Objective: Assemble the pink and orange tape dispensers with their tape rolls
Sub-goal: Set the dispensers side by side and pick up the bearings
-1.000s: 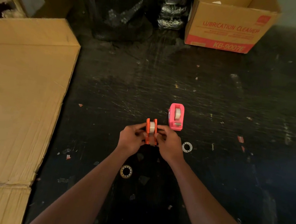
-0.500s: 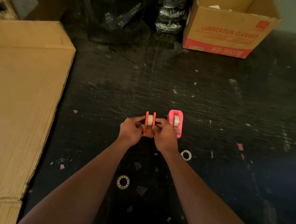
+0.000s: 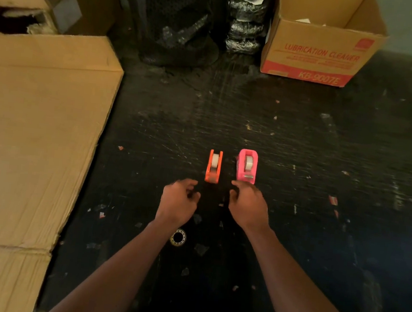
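Orange tape dispenser (image 3: 213,166) stands on the dark scuffed floor (image 3: 295,216) at frame centre, clear roll seated; pink tape dispenser (image 3: 246,168) just beside it at 3 o'clock, roll also seated. Left hand (image 3: 178,202) at 7 o'clock of the orange unit, right hand (image 3: 249,206) at 6 o'clock of the pink: both loosely curled, gripping nothing, clear of the dispensers. Spare tape core (image 3: 178,237) at 6 o'clock. Judgement: assembly looks complete; next move only a check of roll seating.
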